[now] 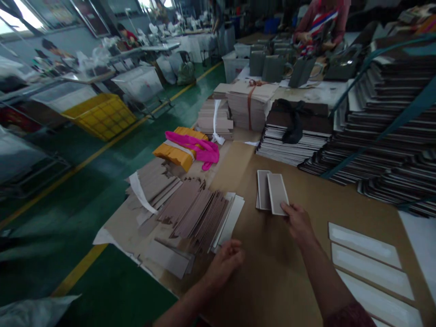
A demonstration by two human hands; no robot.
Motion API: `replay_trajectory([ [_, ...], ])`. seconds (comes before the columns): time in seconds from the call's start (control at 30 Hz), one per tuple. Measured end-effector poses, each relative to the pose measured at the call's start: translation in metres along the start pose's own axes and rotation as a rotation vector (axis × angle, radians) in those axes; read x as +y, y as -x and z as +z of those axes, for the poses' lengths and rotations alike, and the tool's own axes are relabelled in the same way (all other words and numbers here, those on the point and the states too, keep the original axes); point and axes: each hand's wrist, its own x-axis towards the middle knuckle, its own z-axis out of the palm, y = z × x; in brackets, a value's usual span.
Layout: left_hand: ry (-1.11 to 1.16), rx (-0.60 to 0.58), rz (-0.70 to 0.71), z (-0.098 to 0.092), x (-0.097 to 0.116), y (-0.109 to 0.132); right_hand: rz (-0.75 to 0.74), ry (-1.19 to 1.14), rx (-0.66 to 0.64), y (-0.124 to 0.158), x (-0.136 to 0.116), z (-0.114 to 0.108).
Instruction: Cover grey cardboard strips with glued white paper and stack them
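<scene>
A person is working at a brown-topped table (pixel 259 281), both hands bare and held well apart. The right hand (pixel 300 222) is clamping the near corner of a pale-edged panel (pixel 278 193) between thumb and fingers; the panel is slanting partly across a small stack of similar panels (pixel 262 188) (whether the two are touching, I cannot tell from here). The left hand (pixel 226 260) is hovering or resting, fingers loosely curled, just beside the near end of some whitish strips (pixel 231 222); whether it is gripping anything is unclear. Brown strips (pixel 194 204) are lying fanned next to those. White panels (pixel 366 245) are lying in a column at the right, while strapped dark sheets (pixel 391 113) are towering behind them. Beyond, a co-worker (pixel 320 27) is standing behind dark green bags (pixel 272 68).
</scene>
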Motion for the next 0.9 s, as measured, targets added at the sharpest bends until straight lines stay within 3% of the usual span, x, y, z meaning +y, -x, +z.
replay_trajectory([
  [0.1,-0.041,-0.070,-0.028,-0.005,-0.022,0.013,-0.058,0.068,0.052,-0.028,0.001,0.028],
  [0.2,-0.046,-0.083,-0.069,-0.009,-0.034,0.026,-0.087,0.213,0.077,-0.037,0.003,0.039],
  [0.3,-0.137,-0.065,-0.059,-0.014,-0.028,0.038,-0.150,0.411,0.111,-0.036,0.001,0.034],
  [0.4,-0.420,0.068,0.103,-0.026,-0.008,0.045,-0.273,0.589,0.137,-0.027,-0.002,0.024],
  [0.5,-0.706,0.244,0.295,-0.043,0.013,0.045,-0.373,0.690,0.104,-0.005,0.003,0.018],
  [0.6,-0.825,0.376,0.367,-0.061,0.015,0.046,-0.378,0.730,-0.048,0.032,0.022,0.016],
  [0.7,-0.870,0.546,0.322,-0.079,-0.006,0.058,-0.323,0.733,-0.224,0.075,0.051,0.010],
  [0.8,-0.927,0.693,0.268,-0.104,-0.032,0.078,-0.236,0.755,-0.311,0.113,0.082,-0.002],
  [0.9,-0.981,0.711,0.248,-0.135,-0.044,0.094,-0.187,0.797,-0.366,0.139,0.109,-0.016],
])
